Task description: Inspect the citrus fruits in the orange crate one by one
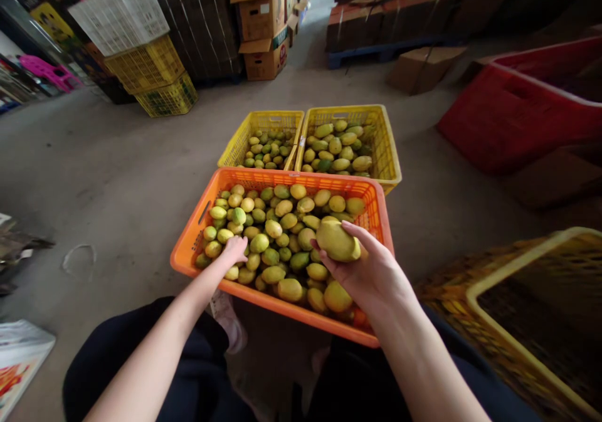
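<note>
An orange plastic crate [277, 305] stands before my legs, filled with yellow-green oval fruit [273, 228] whose exact kind I cannot tell. My right hand [376, 268] holds one larger, smooth yellow-green fruit [337, 241] over the crate's right side, with thumb and fingers around it. My left hand [234, 250] reaches over the near left rim and rests low among the fruit. Its fingers are curled and partly hidden, and whatever they grip does not show.
Two yellow crates [394, 158] with similar fruit adjoin the far side. A large red bin [489, 115] stands right, a yellow basket [475, 284] near right. Stacked crates [145, 64], cartons [263, 58] and a loaded blue pallet [335, 59] lie farther back.
</note>
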The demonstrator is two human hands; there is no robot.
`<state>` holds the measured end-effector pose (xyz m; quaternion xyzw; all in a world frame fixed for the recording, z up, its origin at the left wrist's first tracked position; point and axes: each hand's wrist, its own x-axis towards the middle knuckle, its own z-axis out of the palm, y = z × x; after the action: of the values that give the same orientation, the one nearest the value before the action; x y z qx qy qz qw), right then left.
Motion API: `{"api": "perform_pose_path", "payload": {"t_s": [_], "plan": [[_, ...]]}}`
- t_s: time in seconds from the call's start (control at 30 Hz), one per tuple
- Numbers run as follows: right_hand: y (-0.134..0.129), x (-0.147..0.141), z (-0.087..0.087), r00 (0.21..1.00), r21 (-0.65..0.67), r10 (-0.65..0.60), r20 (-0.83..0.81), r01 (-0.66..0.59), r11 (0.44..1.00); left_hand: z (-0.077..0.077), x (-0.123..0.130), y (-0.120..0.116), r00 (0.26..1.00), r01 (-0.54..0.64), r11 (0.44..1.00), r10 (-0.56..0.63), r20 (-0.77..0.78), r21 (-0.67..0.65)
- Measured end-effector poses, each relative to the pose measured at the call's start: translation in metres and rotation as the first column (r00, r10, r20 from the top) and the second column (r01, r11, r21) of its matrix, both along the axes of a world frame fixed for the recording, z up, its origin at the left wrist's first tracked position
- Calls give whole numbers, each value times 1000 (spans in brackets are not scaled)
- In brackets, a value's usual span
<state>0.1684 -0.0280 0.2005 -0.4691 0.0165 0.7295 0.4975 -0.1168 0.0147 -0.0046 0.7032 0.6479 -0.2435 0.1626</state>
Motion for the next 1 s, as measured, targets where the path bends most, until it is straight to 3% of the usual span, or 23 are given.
{"api": "perform_pose_path", "payload": {"t_s": [0.13,0.27,0.4,0.63,1.0], "plan": [[1,-3,-2,1000,-10,8,-1,-8,1000,9,-16,-7,989,15,991,4,146,-131],[0,-7,-3,1000,6,27,-11,-27,1000,8,-24,-20,932,31,970,59,357,-243],[-1,-13,-3,1000,6,10,-4,-10,1000,5,-21,-23,889,41,964,84,451,-261],[-1,-17,-2,1000,-4,-15,-2,15,1000,15,-29,-18,965,-69,992,93,247,-105],[-5,-13,1,999,21,31,-28,-31,999,41,-38,-39,998,54,997,-52,25,-56]]}}
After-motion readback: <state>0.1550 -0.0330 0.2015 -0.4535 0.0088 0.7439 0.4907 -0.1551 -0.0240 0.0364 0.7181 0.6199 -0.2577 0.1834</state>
